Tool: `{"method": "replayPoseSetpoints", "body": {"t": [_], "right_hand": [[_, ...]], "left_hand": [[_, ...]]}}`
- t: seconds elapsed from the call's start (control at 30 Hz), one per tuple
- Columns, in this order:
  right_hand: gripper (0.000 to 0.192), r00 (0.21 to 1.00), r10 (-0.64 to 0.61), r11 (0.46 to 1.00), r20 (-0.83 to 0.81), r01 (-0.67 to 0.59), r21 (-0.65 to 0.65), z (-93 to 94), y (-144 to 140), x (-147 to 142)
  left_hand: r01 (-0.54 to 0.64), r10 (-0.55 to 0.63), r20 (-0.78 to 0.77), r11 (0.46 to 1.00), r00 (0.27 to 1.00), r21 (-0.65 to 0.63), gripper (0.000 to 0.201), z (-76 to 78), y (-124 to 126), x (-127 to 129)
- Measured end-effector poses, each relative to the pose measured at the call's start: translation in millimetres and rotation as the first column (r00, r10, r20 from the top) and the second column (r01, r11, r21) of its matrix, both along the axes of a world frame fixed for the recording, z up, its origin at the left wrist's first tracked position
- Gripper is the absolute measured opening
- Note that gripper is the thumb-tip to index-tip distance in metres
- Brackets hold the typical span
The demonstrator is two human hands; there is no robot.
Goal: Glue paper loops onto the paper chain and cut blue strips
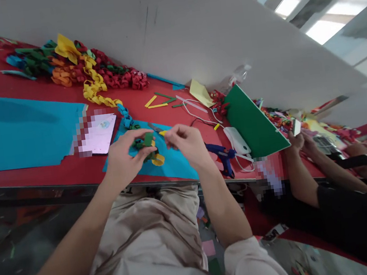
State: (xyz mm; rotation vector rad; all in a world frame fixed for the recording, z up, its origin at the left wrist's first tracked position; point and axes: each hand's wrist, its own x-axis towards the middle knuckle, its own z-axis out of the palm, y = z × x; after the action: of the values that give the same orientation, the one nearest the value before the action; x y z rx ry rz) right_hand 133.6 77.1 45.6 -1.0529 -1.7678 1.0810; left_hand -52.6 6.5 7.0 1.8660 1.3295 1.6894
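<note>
My left hand (124,156) grips a green paper loop (148,139) at the end of a paper chain, with a yellow loop (158,159) hanging just under it. My right hand (186,142) is close beside it, fingers pinched on a small yellow paper strip (163,133). Both hands are over a blue paper sheet (180,164) at the near edge of the red table (41,175). The chain (97,88) runs back from my hands in blue, yellow, orange, red and green loops toward the wall.
A phone (98,134) lies left of my hands on a large blue sheet (12,131). A blue glue gun (221,155), a white charger (237,140) and a green board (253,122) lie to the right. Another person's arms (310,162) work at the far right.
</note>
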Motion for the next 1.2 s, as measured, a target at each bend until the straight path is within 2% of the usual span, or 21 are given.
{"method": "replayPoseSetpoints", "body": {"t": [0.03,0.07,0.1,0.13,0.2,0.27,0.37,0.57,0.63,0.67,0.73,0.77,0.83,0.87,0.93,1.0,1.1,1.13,1.2], "right_hand": [[0.040,0.989,-0.066,0.993,0.136,0.052,0.104,-1.8,21.2,-5.1],[0.034,0.943,-0.136,0.972,0.303,0.067,0.227,-4.7,45.2,-11.0],[0.029,0.852,-0.189,0.947,0.489,0.027,0.320,-8.5,70.3,-17.4],[0.030,0.724,-0.217,0.928,0.655,-0.054,0.368,-12.8,94.8,-24.0],[0.041,0.639,-0.208,0.931,0.740,-0.102,0.350,-21.6,135.4,-36.7],[0.049,0.587,-0.192,0.936,0.787,-0.130,0.326,-28.5,159.4,-47.0],[0.051,0.528,-0.191,0.931,0.827,-0.170,0.324,-32.7,167.3,-56.5],[0.040,0.483,-0.239,0.918,0.842,-0.171,0.358,-27.0,150.9,-53.2],[0.033,0.500,-0.277,0.914,0.821,-0.126,0.385,-20.1,143.9,-44.8],[0.030,0.509,-0.306,0.908,0.804,-0.098,0.408,-14.8,138.7,-39.4],[0.028,0.573,-0.397,0.870,0.717,-0.014,0.493,-0.8,121.8,-26.3],[0.028,0.624,-0.446,0.839,0.641,0.041,0.543,7.4,109.1,-18.7],[0.019,0.818,-0.483,0.761,0.314,0.214,0.612,23.7,74.6,-2.1],[0.017,0.885,-0.441,0.753,0.147,0.275,0.598,30.3,53.4,6.7],[0.019,0.932,-0.343,0.797,-0.119,0.355,0.488,37.4,6.7,24.5],[0.018,0.912,-0.294,0.856,-0.285,0.384,0.347,33.3,-38.3,40.1],[0.013,0.911,-0.266,0.925,-0.316,0.333,0.184,9.4,-87.7,54.5],[0.013,0.930,-0.236,0.944,-0.282,0.288,0.162,-0.3,-98.0,56.2],[0.014,0.967,-0.165,0.969,-0.193,0.196,0.152,-17.9,-110.6,55.6]], "left_hand": [[0.001,0.004,0.125,0.999,0.992,-0.043,0.034,-4.1,0.0,-3.3],[0.016,0.003,0.237,0.997,0.971,-0.075,0.039,-7.5,0.2,-7.0],[0.038,-0.006,0.324,0.995,0.946,-0.094,0.044,-10.0,0.2,-10.9],[0.057,-0.016,0.381,0.994,0.924,-0.096,0.048,-11.5,-0.3,-14.8],[0.084,-0.044,0.416,0.993,0.908,-0.079,0.047,-11.8,-3.0,-21.7],[0.089,-0.058,0.394,0.994,0.917,-0.062,0.037,-10.2,-8.1,-26.7],[0.058,-0.027,0.318,0.994,0.948,-0.087,0.032,-9.3,-16.2,-29.7],[0.016,0.012,0.294,0.996,0.956,-0.093,0.046,-11.8,-15.5,-23.5],[-0.010,0.025,0.227,0.998,0.974,-0.067,0.039,-9.0,-13.1,-18.5],[-0.036,0.043,0.145,0.998,0.988,-0.048,0.034,-7.3,-12.0,-14.8],[-0.075,0.076,-0.099,0.997,0.992,0.011,0.026,-5.2,-9.5,-3.2],[-0.076,0.084,-0.238,0.996,0.968,0.040,0.026,-5.5,-7.6,5.0],[-0.039,0.059,-0.477,0.998,0.877,0.052,0.027,-9.2,-2.2,25.1],[-0.015,0.033,-0.557,0.999,0.830,0.036,0.029,-11.9,1.1,36.2],[0.018,-0.005,-0.638,1.000,0.770,0.014,0.029,-15.9,6.6,56.9],[0.007,0.025,-0.615,0.999,0.788,0.048,0.032,-14.2,6.9,71.9],[-0.040,0.069,-0.337,0.995,0.939,0.090,0.034,1.3,-5.9,80.0],[0.005,0.009,-0.213,0.998,0.977,0.061,0.034,8.2,-12.3,79.7],[0.199,-0.200,-0.047,0.980,0.979,-0.023,0.032,20.1,-25.4,76.8]]}}
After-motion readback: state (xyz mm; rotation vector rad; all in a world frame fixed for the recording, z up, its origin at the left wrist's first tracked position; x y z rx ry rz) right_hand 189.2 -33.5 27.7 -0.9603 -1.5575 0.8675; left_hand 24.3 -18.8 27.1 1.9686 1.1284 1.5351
